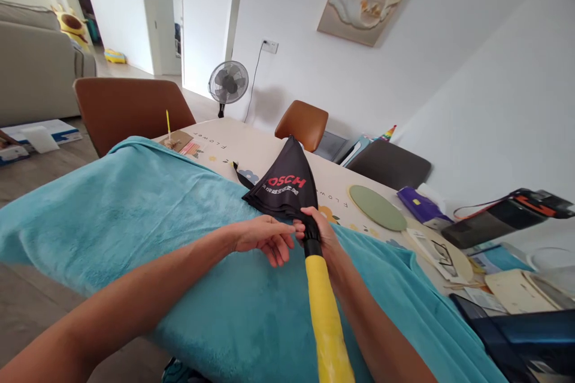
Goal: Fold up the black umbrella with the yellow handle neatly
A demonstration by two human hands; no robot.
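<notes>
A black folded umbrella [284,182] with red and white lettering lies on a teal blanket [135,215], its canopy pointing away from me. Its yellow handle [324,314] runs toward me. My right hand [324,232] is wrapped round the umbrella's neck just above the handle. My left hand [265,238] rests beside it, fingers curled and pinching the canopy fabric at the same spot.
The blanket covers the near part of a long table [251,146]. Brown chairs [130,109] stand at its far side. A green round mat [377,207], a purple box [422,206] and papers [507,287] lie at the right. A fan [228,84] stands by the wall.
</notes>
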